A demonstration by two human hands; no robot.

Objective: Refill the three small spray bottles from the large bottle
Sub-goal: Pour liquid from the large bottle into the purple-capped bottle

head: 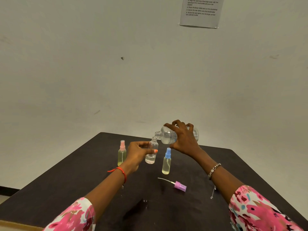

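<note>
My right hand [184, 139] grips the large clear bottle [168, 135], tipped on its side with its open neck over the mouth of a small uncapped clear bottle [152, 151]. My left hand [139, 151] holds that small bottle upright above the table; a little clear liquid sits at its bottom. A pink-capped spray bottle [122, 153] with yellowish liquid stands to the left. A blue-capped spray bottle [166, 161] with yellowish liquid stands to the right. The purple spray cap [180, 186] with its dip tube lies on the table in front.
The dark table [83, 172] ends at a far edge just behind the bottles, close to a pale wall. A wet patch [143, 202] shows on the near table. A thin chain [213, 192] hangs by my right wrist. A printed sheet [200, 12] is on the wall.
</note>
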